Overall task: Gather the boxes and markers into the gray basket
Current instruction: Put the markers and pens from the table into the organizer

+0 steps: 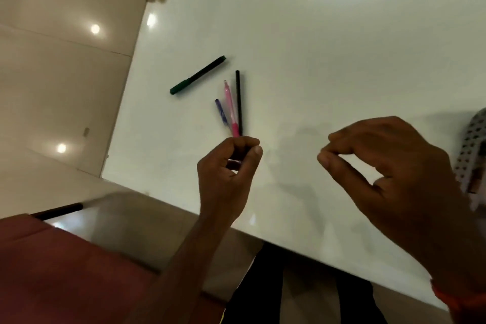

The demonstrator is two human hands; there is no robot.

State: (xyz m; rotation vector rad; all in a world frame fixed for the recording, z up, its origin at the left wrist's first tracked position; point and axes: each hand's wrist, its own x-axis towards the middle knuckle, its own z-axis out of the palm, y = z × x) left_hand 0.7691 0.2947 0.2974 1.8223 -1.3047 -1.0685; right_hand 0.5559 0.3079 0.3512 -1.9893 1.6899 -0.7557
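Note:
My left hand is closed around the near ends of three markers that fan away from it: a blue one, a pink one and a black one. A dark green marker lies loose on the white table, up and left of that bunch. My right hand hovers over the table to the right, fingers curled with thumb and fingertips apart, holding nothing. At the right edge a sliver of the gray perforated basket shows. No boxes are in view.
The table's left edge and near edge run diagonally, with glossy tiled floor beyond. A reddish-brown seat or cushion sits at the lower left with a dark rod at its top. My dark trousers show below the table edge.

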